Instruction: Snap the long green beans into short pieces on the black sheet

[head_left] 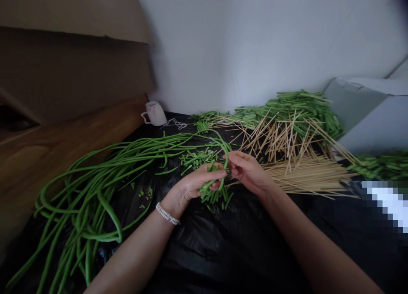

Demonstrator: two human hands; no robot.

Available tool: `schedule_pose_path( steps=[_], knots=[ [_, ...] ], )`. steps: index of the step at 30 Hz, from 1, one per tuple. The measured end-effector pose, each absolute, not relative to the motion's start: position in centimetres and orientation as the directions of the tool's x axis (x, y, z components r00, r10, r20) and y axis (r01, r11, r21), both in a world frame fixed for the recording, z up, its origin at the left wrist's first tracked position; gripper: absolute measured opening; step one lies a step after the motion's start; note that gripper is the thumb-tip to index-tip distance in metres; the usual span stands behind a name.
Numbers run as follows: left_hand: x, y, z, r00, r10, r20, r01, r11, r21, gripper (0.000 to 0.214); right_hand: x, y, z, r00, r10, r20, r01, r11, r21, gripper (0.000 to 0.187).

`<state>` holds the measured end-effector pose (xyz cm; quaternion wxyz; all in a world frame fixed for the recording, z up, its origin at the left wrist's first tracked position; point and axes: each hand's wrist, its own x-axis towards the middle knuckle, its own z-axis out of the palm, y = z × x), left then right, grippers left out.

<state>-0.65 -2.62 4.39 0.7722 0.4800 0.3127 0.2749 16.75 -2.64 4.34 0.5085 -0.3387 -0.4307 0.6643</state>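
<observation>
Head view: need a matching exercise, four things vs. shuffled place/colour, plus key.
Things
1. Mug
2. Long beans
3. Thin sticks
4. Bracelet

Place or colour
A. Tan, in the right half of the picture
B. Worn on the left wrist
C. Green, sprawling across the left side
D. At the back, near the pale wall

Pairs: 1-D, 2-C, 3-A, 4-B

We count one left hand (198,180) and one right hand (247,169) mid-frame, one mug (156,114) left of centre; green beans (110,209), lower left, and thin sticks (306,175), centre right, are too many to count
</observation>
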Motion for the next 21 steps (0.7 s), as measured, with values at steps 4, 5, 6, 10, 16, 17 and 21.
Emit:
schedule_pose_path(
  steps=[4, 5, 6, 10, 16, 17, 21],
  knots=[
    [-0.43, -2.76, 4.79, 0.689, 0.684, -0.24, -0.054, 0.379, 0.924, 0.035, 17.05, -2.47, 4.76, -0.175, 0.985, 0.003, -0.401, -0.068, -0.913, 0.024],
    [-0.42, -2.76, 4.85, 0.685, 0.685, -0.246, -0.034, 0.368, 0.929, 0.034, 17.02, -2.51, 4.85, -0.168, 0.986, 0.002, -0.365, -0.06, -0.929, 0.025],
    [-0.43, -2.76, 4.88, 0.68, 0.688, -0.254, -0.013, 0.357, 0.934, 0.033, 16.96, -2.57, 4.94, -0.163, 0.987, -0.001, -0.319, -0.054, -0.946, 0.027],
    [-0.53, -2.76, 4.84, 0.68, 0.682, -0.27, 0.039, 0.334, 0.942, 0.03, 16.7, -2.78, 5.04, -0.179, 0.984, -0.026, -0.136, -0.051, -0.989, 0.028],
    [-0.34, -2.87, 4.68, 0.659, 0.711, -0.244, -0.033, 0.352, 0.935, 0.029, 16.8, -2.83, 5.04, -0.191, 0.981, 0.021, -0.084, 0.005, -0.996, 0.025],
    [-0.29, -2.86, 4.63, 0.646, 0.724, -0.243, -0.05, 0.358, 0.932, 0.028, 16.8, -2.81, 5.05, -0.188, 0.982, 0.029, -0.084, 0.014, -0.996, 0.025],
    [-0.04, -2.64, 4.32, 0.556, 0.799, -0.227, -0.166, 0.374, 0.912, 0.026, 16.77, -2.59, 4.93, -0.102, 0.993, 0.051, -0.126, 0.038, -0.991, 0.026]
  ],
)
